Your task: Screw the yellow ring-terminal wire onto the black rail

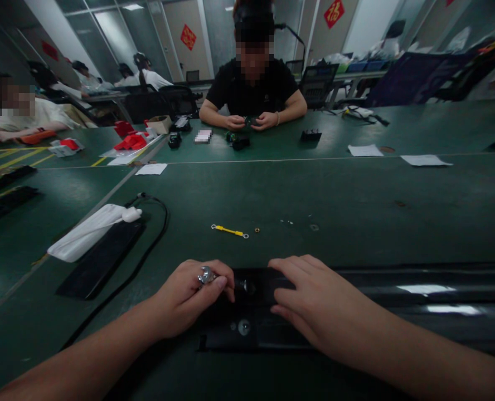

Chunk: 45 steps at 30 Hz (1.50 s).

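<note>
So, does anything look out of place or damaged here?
Slightly: pale specks dot the green tabletop, right of the yellow ring-terminal wire; they look like stray scraps or scuffs. Nothing looks clearly spilled or broken.

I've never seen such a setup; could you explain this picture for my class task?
There is no machine here: one camera on a person's head looks forward and down at their own two bare hands. The left hand grips a shiny silver metal tool, perhaps a wrench, mostly hidden in the grip. The right hand, open, is at a long, glossy black piece; I cannot tell whether it touches. Beyond them, on the dark green tabletop, lie a short yellow strap with metal ring ends and a small brass-coloured ring-shaped part. A white soft pouch lies to the left. Across the table sits a person in a black top.
</note>
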### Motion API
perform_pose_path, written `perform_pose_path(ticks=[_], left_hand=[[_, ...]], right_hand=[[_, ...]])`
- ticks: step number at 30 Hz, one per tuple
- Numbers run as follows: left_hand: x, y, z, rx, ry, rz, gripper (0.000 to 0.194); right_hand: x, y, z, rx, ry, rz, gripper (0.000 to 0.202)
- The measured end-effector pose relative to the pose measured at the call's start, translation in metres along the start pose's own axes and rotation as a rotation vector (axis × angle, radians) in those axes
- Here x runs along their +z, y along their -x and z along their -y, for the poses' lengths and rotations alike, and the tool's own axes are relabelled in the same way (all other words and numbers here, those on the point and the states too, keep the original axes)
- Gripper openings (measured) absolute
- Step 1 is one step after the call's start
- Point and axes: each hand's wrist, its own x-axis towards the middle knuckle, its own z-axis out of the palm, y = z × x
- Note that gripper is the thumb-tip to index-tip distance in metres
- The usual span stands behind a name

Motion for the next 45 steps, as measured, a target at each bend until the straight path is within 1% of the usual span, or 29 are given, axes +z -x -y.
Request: perform_pose_path(ticks=[5,14,21,30,36,45], left_hand=[[-0.0013,-0.0007,-0.0014,-0.006,-0.008,0.010,0.030],[-0.0037,-0.0010,-0.0003,0.029,-0.031,0.055,0.023],[-0.0039,0.0000,0.0001,0.037,-0.031,0.037,0.024],[-0.0046,-0.0005,0.0004,0.060,-0.028,0.025,0.026],[-0.0024,-0.0009,-0.0010,0.038,-0.033,-0.001,0.029],[-0.0025,-0.0009,-0.0010,0.034,-0.004,0.007,0.026]], right_hand=[[0.0004,0.0017,0.0005,-0.002,0.000,0.004,0.015],[0.0021,0.0016,-0.0001,-0.004,0.004,-0.013,0.017],[0.0018,0.0016,-0.0001,-0.003,-0.004,-0.011,0.014],[0.0017,0.0026,0.0005,-0.006,-0.004,-0.020,0.016],[0.0010,0.0024,0.0010,-0.008,0.008,-0.007,0.017],[0.0010,0.0018,0.0004,-0.012,0.008,-0.020,0.018]])
